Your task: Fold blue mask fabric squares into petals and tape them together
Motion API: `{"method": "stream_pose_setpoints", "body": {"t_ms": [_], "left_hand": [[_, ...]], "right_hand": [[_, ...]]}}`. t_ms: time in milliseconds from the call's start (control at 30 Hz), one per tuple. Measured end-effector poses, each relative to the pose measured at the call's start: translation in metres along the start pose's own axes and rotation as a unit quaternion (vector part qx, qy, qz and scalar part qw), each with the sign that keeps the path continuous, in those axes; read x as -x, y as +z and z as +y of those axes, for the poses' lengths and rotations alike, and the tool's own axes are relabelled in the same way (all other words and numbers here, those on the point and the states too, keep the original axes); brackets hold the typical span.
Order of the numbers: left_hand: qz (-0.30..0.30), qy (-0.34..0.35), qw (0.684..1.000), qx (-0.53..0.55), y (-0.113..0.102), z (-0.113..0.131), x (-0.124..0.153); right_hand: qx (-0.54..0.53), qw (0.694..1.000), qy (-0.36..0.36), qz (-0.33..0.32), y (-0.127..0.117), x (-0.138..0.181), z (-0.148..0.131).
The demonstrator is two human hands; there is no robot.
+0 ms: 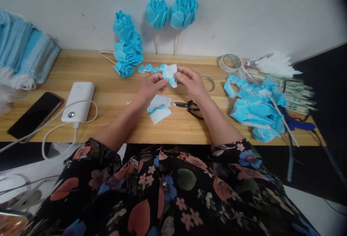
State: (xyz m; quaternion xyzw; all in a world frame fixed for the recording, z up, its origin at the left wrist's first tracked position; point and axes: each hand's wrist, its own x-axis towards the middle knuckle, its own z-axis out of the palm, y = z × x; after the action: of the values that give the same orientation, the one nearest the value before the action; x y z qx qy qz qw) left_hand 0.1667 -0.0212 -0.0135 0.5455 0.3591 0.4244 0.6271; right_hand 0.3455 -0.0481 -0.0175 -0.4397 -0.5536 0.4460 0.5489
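Between my two hands is a small blue-and-white fabric piece (170, 72), raised above the table. My left hand (154, 85) pinches its lower left side, and my right hand (190, 80) grips its right edge with thumb and fingers. Just behind, a row of folded blue petals (148, 68) lies on the wood. Below my hands rest pale blue fabric pieces (159, 108), one overlapping another. Black-handled scissors (184, 104) lie beside them, their handles partly hidden under my right forearm.
Blue flowers on sticks (157, 14) lean against the wall, with more (126, 47) lying at left. A white power bank (78, 102), phone (35, 114) and stacked masks (24, 46) are left. Tape (230, 63), crumpled blue fabric (256, 113) and a blue-handled tool (300, 124) are right.
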Motion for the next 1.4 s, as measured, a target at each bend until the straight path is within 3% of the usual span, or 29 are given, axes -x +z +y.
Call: {"method": "stream_pose_setpoints", "body": {"t_ms": [167, 500, 800, 1100, 1400], "left_hand": [[0.001, 0.013, 1.0, -0.004, 0.0, 0.002, 0.001], [0.001, 0.034, 0.997, -0.064, 0.002, 0.0, 0.003], [0.005, 0.039, 0.998, -0.044, 0.0, 0.002, 0.003], [-0.037, 0.044, 0.991, -0.117, 0.004, 0.002, 0.008], [-0.044, 0.034, 0.991, -0.123, 0.001, 0.001, 0.007]], "right_hand": [[0.023, 0.999, -0.021, 0.022, 0.0, 0.001, 0.0], [0.012, 0.999, 0.009, -0.05, -0.001, 0.0, 0.003], [0.023, 0.999, -0.011, -0.036, 0.001, -0.001, 0.004], [0.098, 0.995, -0.01, -0.016, -0.003, 0.001, -0.006], [0.034, 0.999, 0.001, -0.002, -0.002, 0.0, -0.007]]}}
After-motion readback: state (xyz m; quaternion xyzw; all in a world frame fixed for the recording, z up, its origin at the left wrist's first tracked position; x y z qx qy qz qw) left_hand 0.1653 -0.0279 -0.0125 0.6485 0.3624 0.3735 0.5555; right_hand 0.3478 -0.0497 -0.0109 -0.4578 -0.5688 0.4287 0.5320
